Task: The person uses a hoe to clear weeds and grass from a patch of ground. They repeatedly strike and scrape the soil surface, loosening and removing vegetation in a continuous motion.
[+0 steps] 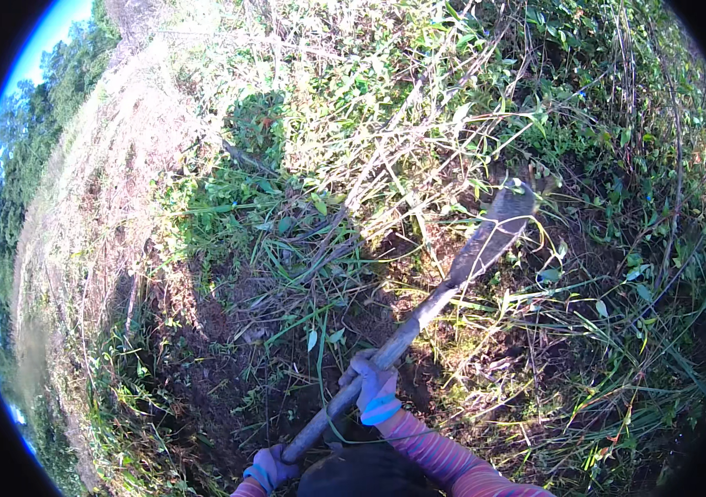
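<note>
A long-handled slashing blade, its metal blade (pixel 492 233) blurred at the tip, reaches up and right among cut stems and leaves. Its wooden handle (pixel 322 422) slants down to the lower left. My right hand (pixel 372 386), in a pale glove with a light blue cuff, grips the handle partway along. My left hand (pixel 271 467), gloved alike, closes around the handle's butt end at the bottom of the view. A thin green vine (pixel 325 397) hangs across the handle between my hands.
Uncut leafy plants (pixel 589 124) stand at the upper right. Loose cut grass (pixel 303 248) lies left of the blade, over dark soil (pixel 216 366). Dry sunlit brush (pixel 73 205) covers the slope at left, with trees (pixel 30 143) beyond. A dark garment (pixel 359 475) shows below.
</note>
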Demonstrator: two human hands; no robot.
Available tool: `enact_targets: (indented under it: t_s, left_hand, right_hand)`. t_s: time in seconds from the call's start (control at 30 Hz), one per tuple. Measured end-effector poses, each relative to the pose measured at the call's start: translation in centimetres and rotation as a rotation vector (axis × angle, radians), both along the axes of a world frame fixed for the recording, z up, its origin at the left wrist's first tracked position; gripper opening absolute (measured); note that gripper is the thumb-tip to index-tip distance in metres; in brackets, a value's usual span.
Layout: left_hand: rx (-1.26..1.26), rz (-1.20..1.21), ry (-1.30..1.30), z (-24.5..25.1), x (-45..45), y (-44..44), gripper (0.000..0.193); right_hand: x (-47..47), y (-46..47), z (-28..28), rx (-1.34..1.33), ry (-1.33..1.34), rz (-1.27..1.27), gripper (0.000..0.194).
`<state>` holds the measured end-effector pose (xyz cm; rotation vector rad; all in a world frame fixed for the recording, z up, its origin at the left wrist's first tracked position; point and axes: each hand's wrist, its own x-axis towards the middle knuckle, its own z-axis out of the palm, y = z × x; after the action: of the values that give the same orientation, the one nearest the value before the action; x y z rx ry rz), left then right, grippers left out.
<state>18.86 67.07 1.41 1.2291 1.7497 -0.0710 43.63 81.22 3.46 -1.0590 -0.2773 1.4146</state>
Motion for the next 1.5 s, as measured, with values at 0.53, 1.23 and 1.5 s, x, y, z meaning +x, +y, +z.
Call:
enact_targets:
  t_s: [0.53, 1.23, 1.5]
  left_hand:
    - [-0.038, 0.648, 0.096, -10.8, -3.4, -13.5, 0.052]
    - [-0.003, 0.695, 0.113, -2.1, 6.4, -1.1, 0.062]
    - [-0.004, 0.541, -0.242, 0.7, 4.3, -0.4, 0.056]
  right_hand:
    - [-7.8, 2.0, -6.2, -0.203, 0.227, 0.289, 0.008]
    - [-4.8, 11.3, -4.2, 0.031, -0.200, 0.439, 0.019]
    - [-2.0, 7.1, -2.7, -0.103, 0.073, 0.219, 0.008]
